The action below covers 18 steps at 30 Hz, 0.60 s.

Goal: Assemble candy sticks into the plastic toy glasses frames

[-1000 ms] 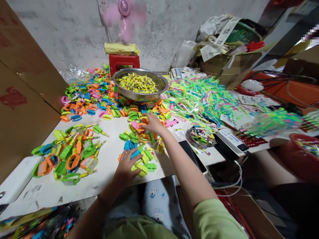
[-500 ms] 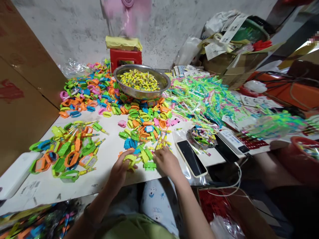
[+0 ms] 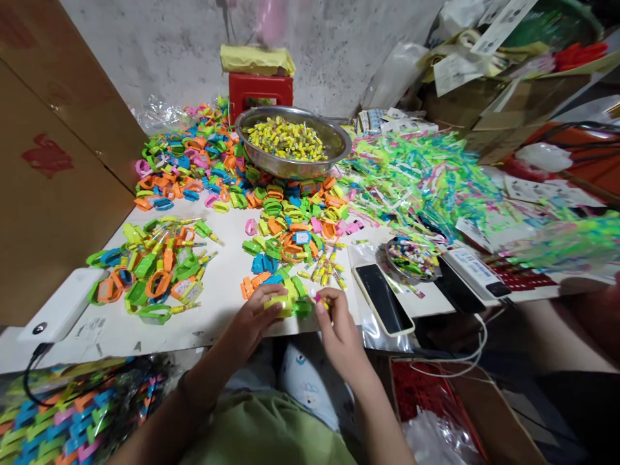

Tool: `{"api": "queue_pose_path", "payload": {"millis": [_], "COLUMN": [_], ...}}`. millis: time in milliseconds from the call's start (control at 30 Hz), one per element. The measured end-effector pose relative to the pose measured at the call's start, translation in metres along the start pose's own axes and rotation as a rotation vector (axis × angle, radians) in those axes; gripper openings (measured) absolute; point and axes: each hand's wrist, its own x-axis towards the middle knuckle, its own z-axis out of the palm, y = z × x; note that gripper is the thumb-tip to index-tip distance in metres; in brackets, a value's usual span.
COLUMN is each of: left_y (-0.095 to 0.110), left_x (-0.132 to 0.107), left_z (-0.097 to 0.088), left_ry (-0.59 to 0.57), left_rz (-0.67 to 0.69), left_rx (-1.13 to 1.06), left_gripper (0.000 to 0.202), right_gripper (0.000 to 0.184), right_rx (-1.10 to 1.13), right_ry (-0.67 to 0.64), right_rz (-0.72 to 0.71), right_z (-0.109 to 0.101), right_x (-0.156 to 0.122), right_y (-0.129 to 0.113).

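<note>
My left hand [image 3: 249, 323] is closed around a yellow plastic toy watch [image 3: 279, 306] near the table's front edge. In my right hand [image 3: 340, 332], thumb and fingers pinch a small yellow tube with a pink end [image 3: 321, 301], a little apart from the watch. Just beyond it lie several loose patterned yellow tubes [image 3: 327, 265]. Green and orange toy watches [image 3: 256, 283] lie close around my left hand. A separate heap of toy watches [image 3: 157, 268], some with yellow tubes attached, sits to the left.
A steel bowl [image 3: 295, 169] of yellow tubes stands behind on a large watch pile [image 3: 194, 165]. Right of my hands lie a phone [image 3: 385, 300], a small dish of beads or tubes [image 3: 413, 258] and green strips [image 3: 416, 177]. A white device [image 3: 65, 303] and carton [image 3: 62, 161] border the left.
My right hand has lifted from the loose tubes and come back toward me with one pinched in it. My left hand keeps the yellow watch. The view has shifted left.
</note>
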Motion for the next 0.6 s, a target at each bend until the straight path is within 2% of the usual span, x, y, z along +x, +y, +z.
{"api": "queue_pose_path", "payload": {"millis": [67,133,333,600], "left_y": [0.003,0.006,0.006,0.0], "left_x": [-0.003,-0.007,-0.018,-0.022], "left_z": [0.001,0.002,0.005,0.005], "left_ry": [-0.035,-0.078,-0.037,0.042], "left_rz": [0.037,0.088,0.341,0.504], "left_rx": [0.055,0.133,0.335,0.527], "left_gripper": [0.063,0.07,0.06,0.054], "right_gripper": [0.019,0.021,0.018,0.009], "right_rx": [0.005,-0.005,0.027,0.023], "right_ry": [0.004,0.037,0.084,0.204], "right_rz": [-0.016,-0.025,-0.162,-0.181], "right_z": [0.006,0.011,0.015,0.024], "right_x": [-0.011,-0.017,-0.019,-0.027], "right_y": [-0.013,-0.02,-0.022,-0.026]}}
